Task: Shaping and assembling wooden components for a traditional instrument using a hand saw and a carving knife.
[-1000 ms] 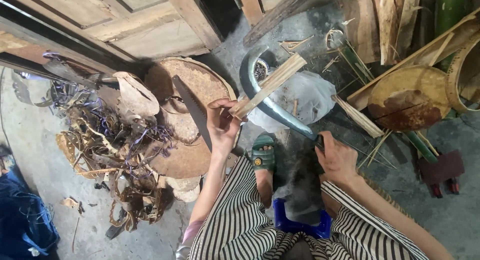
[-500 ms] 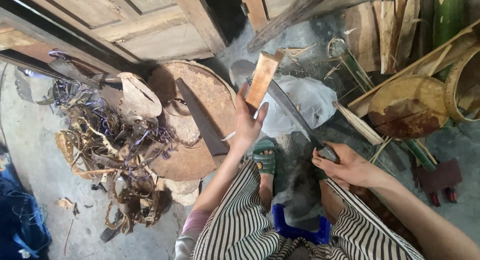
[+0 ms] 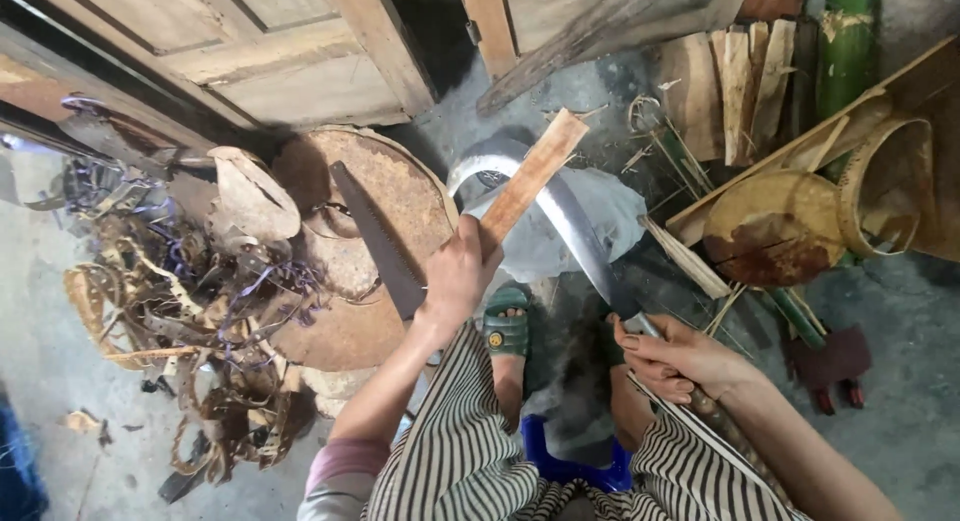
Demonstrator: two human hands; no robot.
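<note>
The left hand (image 3: 462,271) gripped a bamboo slat (image 3: 530,176) upright; the right hand (image 3: 672,356) clasped a curved knife (image 3: 560,206), its blade crossing behind the slat.

Pale raw-wood strip (image 3: 528,176), shiny curved metal blade (image 3: 560,206), rusty matt disc (image 3: 385,196).

You hold a pale tan wood strip (image 3: 530,176) and a grey steel curved blade (image 3: 560,206). Your clothing (image 3: 470,441) is black-and-white striped, your sandal (image 3: 507,326) green, the round wooden block (image 3: 395,196) rusty brown, the floor (image 3: 900,381) grey.
</note>
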